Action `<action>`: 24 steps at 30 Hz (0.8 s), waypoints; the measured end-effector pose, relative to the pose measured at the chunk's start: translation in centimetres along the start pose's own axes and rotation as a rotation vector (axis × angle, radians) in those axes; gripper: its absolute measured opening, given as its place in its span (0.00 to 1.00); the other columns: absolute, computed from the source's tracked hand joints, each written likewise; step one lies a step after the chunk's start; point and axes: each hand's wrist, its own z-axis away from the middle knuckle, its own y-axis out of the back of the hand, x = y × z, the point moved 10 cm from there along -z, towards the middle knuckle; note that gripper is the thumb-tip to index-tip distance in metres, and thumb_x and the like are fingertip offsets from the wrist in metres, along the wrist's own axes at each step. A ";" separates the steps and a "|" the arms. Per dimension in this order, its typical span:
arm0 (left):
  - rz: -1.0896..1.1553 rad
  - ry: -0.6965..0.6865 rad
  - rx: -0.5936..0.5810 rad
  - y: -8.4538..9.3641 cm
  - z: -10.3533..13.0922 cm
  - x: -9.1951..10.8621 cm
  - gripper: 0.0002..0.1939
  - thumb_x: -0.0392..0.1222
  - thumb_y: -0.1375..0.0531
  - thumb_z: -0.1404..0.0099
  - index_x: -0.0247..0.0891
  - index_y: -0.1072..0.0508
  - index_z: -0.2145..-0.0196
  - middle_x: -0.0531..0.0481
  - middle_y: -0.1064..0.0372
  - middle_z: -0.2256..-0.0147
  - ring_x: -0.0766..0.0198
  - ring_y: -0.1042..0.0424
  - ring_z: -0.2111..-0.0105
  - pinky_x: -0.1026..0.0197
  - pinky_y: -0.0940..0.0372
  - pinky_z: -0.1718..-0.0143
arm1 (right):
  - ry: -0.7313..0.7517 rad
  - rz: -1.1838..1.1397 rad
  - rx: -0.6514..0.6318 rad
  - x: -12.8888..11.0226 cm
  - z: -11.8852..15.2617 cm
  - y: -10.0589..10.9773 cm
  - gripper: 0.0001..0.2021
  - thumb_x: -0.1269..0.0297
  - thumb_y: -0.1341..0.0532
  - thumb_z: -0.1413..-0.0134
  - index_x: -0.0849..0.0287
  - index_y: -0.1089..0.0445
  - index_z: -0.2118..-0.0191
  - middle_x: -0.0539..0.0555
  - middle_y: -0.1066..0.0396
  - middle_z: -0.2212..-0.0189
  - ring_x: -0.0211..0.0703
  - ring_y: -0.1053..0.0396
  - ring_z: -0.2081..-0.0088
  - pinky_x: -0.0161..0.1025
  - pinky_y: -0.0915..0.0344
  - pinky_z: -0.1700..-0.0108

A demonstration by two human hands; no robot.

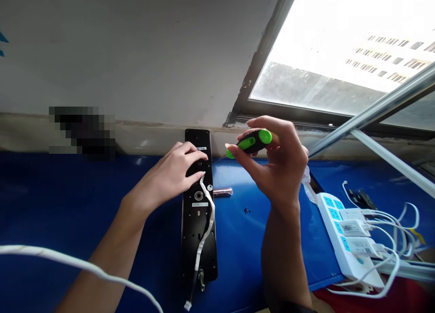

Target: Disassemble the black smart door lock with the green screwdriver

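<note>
1. Blue covers the tabletop [238, 249], and from where I stand it carries everything; take its wall side as twelve o'clock.
2. Long and black, the panel [190, 222] lies flat mid-table, running from twelve to six. It looks like the piece being worked on.
3. Out at about half past three from the panel sits a white power strip [342, 240] with adapters plugged in.
4. On the panel's eleven o'clock side rests the left hand [178, 168], fingers apart and clenched on nothing that I can see; it seems to be steadying the piece. Whether its thumb presses the cable I cannot tell.
5. Over at two o'clock, raised, is the right hand [278, 161], wrapped around a green-and-black screwdriver [249, 144].
6. White-wrapped cable [212, 215] trails down the panel, its plug end past six o'clock.
7. That screwdriver's shaft points toward nine, ending by the panel's edge; contact is unclear. I'd judge this a screw-driving step, and the next move calls for a squarely seated tip and a firm left hand.
8. A shiny pinkish tube [223, 192] lies just beside the panel, between two and three.
9. Tiny dark bits [246, 209], probably screws, lie near three o'clock.
</note>
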 end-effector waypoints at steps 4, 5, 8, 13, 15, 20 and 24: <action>-0.056 0.038 -0.056 -1.4 0.1 -0.5 0.19 0.47 0.37 0.30 0.45 0.24 0.43 0.43 0.41 0.33 0.42 0.47 0.30 0.39 0.41 0.32 | 0.045 -0.012 0.001 0.3 0.0 -0.9 0.19 0.70 0.28 0.45 0.51 0.26 0.48 0.51 0.22 0.59 0.44 0.24 0.64 0.45 0.25 0.66; -0.063 0.064 -0.088 -1.9 0.1 -0.7 0.19 0.47 0.38 0.30 0.47 0.24 0.42 0.44 0.45 0.30 0.40 0.51 0.28 0.36 0.43 0.31 | 0.051 -0.017 0.003 0.4 0.0 -1.0 0.20 0.70 0.28 0.45 0.51 0.26 0.47 0.51 0.21 0.58 0.44 0.24 0.64 0.46 0.24 0.65; -0.048 0.169 -0.140 -2.8 0.4 -1.7 0.23 0.49 0.39 0.29 0.53 0.28 0.37 0.51 0.59 0.25 0.33 0.64 0.25 0.30 0.46 0.31 | 0.047 -0.039 0.010 0.5 0.1 -1.2 0.21 0.70 0.27 0.46 0.50 0.26 0.47 0.50 0.22 0.60 0.44 0.24 0.64 0.46 0.22 0.63; 0.070 0.231 -0.142 -3.5 0.3 -2.6 0.28 0.52 0.40 0.29 0.56 0.34 0.33 0.54 0.69 0.23 0.36 0.52 0.27 0.35 0.41 0.32 | 0.011 -0.052 -0.005 0.8 0.0 -1.6 0.21 0.70 0.27 0.46 0.50 0.25 0.47 0.50 0.22 0.60 0.42 0.24 0.65 0.45 0.23 0.64; 0.090 0.210 -0.136 -3.7 0.1 -2.6 0.27 0.52 0.40 0.28 0.56 0.34 0.33 0.53 0.67 0.23 0.39 0.49 0.28 0.37 0.40 0.32 | 0.022 -0.048 -0.005 0.7 -0.1 -1.7 0.21 0.70 0.27 0.46 0.50 0.26 0.47 0.50 0.22 0.60 0.41 0.25 0.65 0.44 0.23 0.64; 0.122 0.182 -0.153 -4.0 -0.1 -2.8 0.26 0.55 0.40 0.29 0.56 0.31 0.36 0.55 0.66 0.23 0.38 0.50 0.28 0.35 0.44 0.31 | 0.079 -0.018 -0.046 0.0 -0.5 -2.1 0.20 0.68 0.25 0.48 0.51 0.25 0.50 0.50 0.24 0.62 0.40 0.26 0.66 0.42 0.24 0.63; 0.151 0.163 -0.152 -3.8 -0.1 -2.9 0.24 0.54 0.38 0.31 0.56 0.28 0.38 0.56 0.63 0.24 0.40 0.50 0.27 0.37 0.46 0.29 | 0.077 -0.013 -0.078 -0.1 -0.6 -2.2 0.20 0.67 0.25 0.46 0.51 0.26 0.49 0.49 0.25 0.64 0.38 0.28 0.67 0.40 0.26 0.64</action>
